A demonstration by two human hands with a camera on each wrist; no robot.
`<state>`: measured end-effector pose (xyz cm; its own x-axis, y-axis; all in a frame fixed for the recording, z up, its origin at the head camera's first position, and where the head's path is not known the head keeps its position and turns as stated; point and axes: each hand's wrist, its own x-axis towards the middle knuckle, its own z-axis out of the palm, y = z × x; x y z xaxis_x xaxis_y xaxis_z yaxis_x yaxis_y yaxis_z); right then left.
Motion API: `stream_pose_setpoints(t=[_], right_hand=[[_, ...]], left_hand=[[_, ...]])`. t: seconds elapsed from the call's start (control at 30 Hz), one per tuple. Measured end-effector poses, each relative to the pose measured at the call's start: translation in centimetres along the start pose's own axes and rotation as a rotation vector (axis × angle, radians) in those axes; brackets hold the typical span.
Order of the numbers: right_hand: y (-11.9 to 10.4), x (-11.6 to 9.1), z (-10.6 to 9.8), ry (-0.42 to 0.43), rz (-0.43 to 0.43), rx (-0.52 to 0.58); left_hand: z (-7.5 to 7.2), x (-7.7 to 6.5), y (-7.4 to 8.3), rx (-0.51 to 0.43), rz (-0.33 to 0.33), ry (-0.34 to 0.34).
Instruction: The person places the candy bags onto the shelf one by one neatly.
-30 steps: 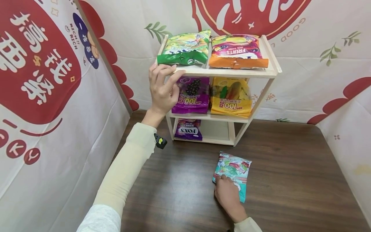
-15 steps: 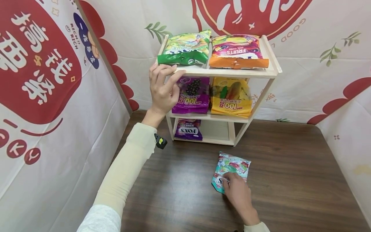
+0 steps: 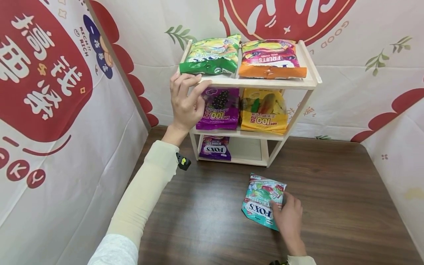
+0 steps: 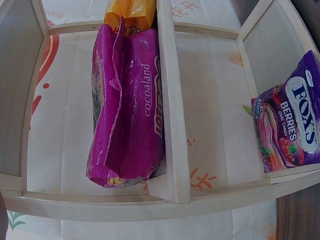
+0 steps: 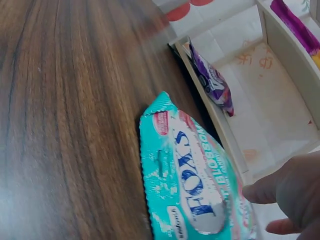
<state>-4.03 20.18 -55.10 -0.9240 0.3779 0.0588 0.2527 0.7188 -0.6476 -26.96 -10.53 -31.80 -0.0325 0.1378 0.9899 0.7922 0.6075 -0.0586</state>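
Note:
My left hand [image 3: 186, 101] grips the front left corner of a wooden shelf rack [image 3: 261, 83], fingers hooked over the top board. On the table, a teal FOX'S candy bag [image 3: 260, 208] lies flat in front of the rack. My right hand [image 3: 291, 219] is at this bag's right edge, its thumb over the printed face and its fingers loosely bent along the side. In the right wrist view, a fingertip [image 5: 252, 194] meets the teal bag's edge, and another finger sits below, apart from it.
Green [image 3: 212, 55] and orange-edged [image 3: 271, 60] candy bags lie on the top board. Purple [image 3: 218, 110] and yellow [image 3: 264, 112] bags fill the middle level. A FOX'S Berries bag [image 3: 215, 148] occupies the bottom left, beside bare board [image 3: 246, 149]. Printed cloth walls [image 3: 344, 106] surround the table.
My right hand has moved from the teal bag's lower left, across its face, to its right edge. The bag has turned slightly, uncovering its logo. My left hand stays on the rack.

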Motion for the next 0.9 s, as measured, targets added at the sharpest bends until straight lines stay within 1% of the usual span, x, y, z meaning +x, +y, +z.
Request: stream_pose_setpoints(t=[0.13, 0.23, 0.43, 0.6, 0.67, 0.9], right_hand=[[0.2, 0.1, 0.6, -0.030, 0.064, 0.050], [0.4, 0.2, 1.0, -0.060, 0.090, 0.063], [0.6, 0.3, 1.3, -0.087, 0.080, 0.063], [0.9, 0.4, 1.3, -0.112, 0.059, 0.030], [1.1, 0.4, 1.3, -0.106, 0.046, 0.034], [1.6, 0.2, 1.5, -0.015, 0.008, 0.082]], left_hand=[[0.0, 0.0, 0.0, -0.001, -0.003, -0.002], [0.0, 0.0, 0.1, -0.004, -0.004, -0.003], [0.0, 0.1, 0.2, -0.006, -0.001, -0.003], [-0.1, 0.1, 0.1, -0.001, 0.000, 0.001], [-0.1, 0.1, 0.1, 0.002, 0.000, 0.001], [0.0, 0.0, 0.0, -0.002, 0.000, 0.004]])
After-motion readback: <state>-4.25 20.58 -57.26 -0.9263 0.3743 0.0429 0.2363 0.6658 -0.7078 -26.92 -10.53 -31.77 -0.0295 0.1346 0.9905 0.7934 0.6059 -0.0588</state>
